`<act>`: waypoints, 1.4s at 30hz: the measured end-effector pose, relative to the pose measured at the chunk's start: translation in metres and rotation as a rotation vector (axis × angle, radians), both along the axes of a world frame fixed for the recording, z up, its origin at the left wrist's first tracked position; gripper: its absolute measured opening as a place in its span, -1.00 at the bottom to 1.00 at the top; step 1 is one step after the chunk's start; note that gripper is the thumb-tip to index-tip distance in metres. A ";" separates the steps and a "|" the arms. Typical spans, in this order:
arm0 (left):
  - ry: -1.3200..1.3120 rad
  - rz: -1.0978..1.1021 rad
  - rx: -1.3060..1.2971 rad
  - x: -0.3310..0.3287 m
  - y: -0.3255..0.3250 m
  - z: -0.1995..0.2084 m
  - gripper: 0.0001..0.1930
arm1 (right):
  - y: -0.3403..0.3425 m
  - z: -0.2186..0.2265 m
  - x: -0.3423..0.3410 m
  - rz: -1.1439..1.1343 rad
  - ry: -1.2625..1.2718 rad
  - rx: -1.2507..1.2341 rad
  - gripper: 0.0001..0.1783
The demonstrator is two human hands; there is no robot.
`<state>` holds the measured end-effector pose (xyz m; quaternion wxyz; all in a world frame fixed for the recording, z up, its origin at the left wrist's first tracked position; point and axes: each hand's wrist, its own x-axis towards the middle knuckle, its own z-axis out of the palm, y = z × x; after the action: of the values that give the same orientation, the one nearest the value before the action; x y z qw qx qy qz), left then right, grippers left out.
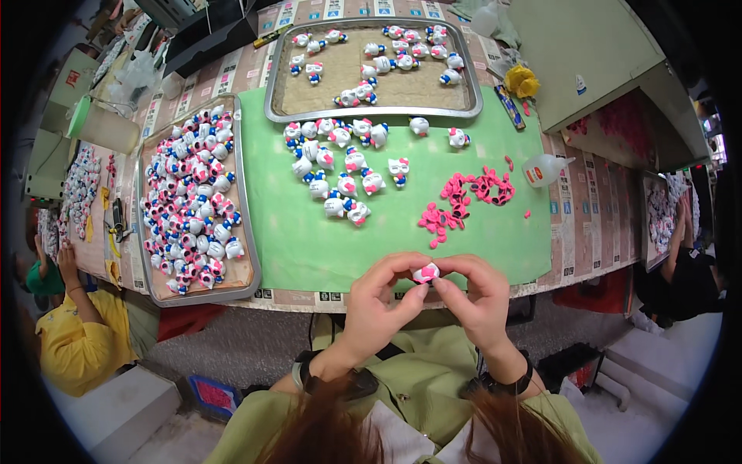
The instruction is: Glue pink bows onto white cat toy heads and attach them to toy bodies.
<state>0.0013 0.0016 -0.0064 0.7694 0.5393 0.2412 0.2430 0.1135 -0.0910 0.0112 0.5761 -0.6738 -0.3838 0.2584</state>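
Between the fingertips of my left hand [384, 301] and my right hand [477, 298] is a small white figurine head [426, 272] with a pink part on it. Both hands pinch it just over the front edge of the green mat [294, 255]. Beyond them lies a scattered pile of small pink pieces [444, 210], some dark on one side. Farther left on the mat stands a loose group of white, blue and pink cat figurines [338, 174]. What the curled fingers cover underneath cannot be seen.
A metal tray [247, 232] heaped with figurines stands at left. A second tray [270, 81] with fewer sits at the back. A squeeze bottle [546, 170], a yellow flower [522, 80] and a grey-green cabinet [587, 62] are at right. Other people work on both sides.
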 end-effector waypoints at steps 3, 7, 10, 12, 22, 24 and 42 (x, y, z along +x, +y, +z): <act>-0.055 -0.028 -0.547 0.004 0.004 0.010 -0.73 | 0.005 0.004 -0.004 -0.034 -0.228 0.003 -0.67; -0.152 -0.114 -0.820 0.001 0.009 0.004 -0.74 | 0.005 0.002 -0.005 -0.062 -0.323 0.002 -0.62; -0.154 -0.136 -0.817 0.001 0.010 0.002 -0.74 | 0.005 0.002 -0.004 -0.072 -0.341 0.008 -0.64; -0.149 -0.142 -0.803 0.001 0.010 0.002 -0.74 | 0.005 0.003 -0.004 -0.077 -0.352 0.004 -0.65; -0.124 -0.158 -0.806 0.002 0.010 0.005 -0.72 | 0.005 0.006 -0.002 -0.002 -0.523 -0.045 -0.60; -0.075 -0.167 -0.755 -0.002 0.011 0.005 -0.70 | 0.004 0.008 -0.005 0.003 -0.517 -0.026 -0.54; 0.504 0.285 0.996 -0.031 0.084 0.009 -0.72 | -0.041 -0.022 0.058 -0.607 -0.238 0.143 -0.46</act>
<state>-0.0294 0.0858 0.0027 0.3011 0.8399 0.3440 0.2925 0.1710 -0.1323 -0.0111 0.6239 -0.7406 -0.2472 -0.0331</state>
